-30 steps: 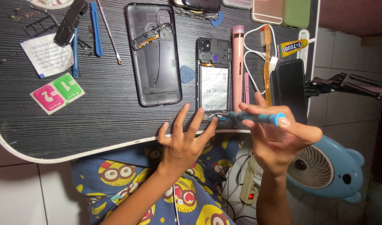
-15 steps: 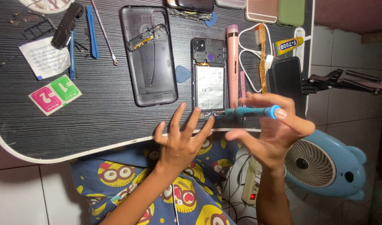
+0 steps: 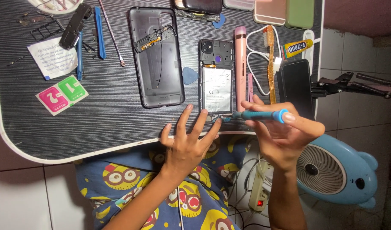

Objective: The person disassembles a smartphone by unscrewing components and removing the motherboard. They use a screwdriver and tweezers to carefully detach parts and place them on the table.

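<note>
An opened phone (image 3: pixel 216 81) lies face down on the dark table (image 3: pixel 97 127), its battery and camera module exposed. My right hand (image 3: pixel 280 136) holds a blue screwdriver (image 3: pixel 259 115) level, its tip at the phone's bottom edge. My left hand (image 3: pixel 189 140) rests at the table's front edge, fingers spread, fingertips touching the phone's lower end. The removed back cover (image 3: pixel 157 57) lies just left of the phone, inside up.
A blue pick (image 3: pixel 189 76) lies between cover and phone. Pink tool (image 3: pixel 240 64), toothbrush (image 3: pixel 271 64), glue tube (image 3: pixel 297 47), black phone (image 3: pixel 296 87) sit right. Pry tools (image 3: pixel 100 32), wipe packets (image 3: pixel 62 94) left. Blue fan (image 3: pixel 331 170) and power strip (image 3: pixel 259 189) below.
The view has shifted slightly. My right hand has brought the screwdriver a little left, so its tip is at the phone's bottom edge. My left hand stays put.
</note>
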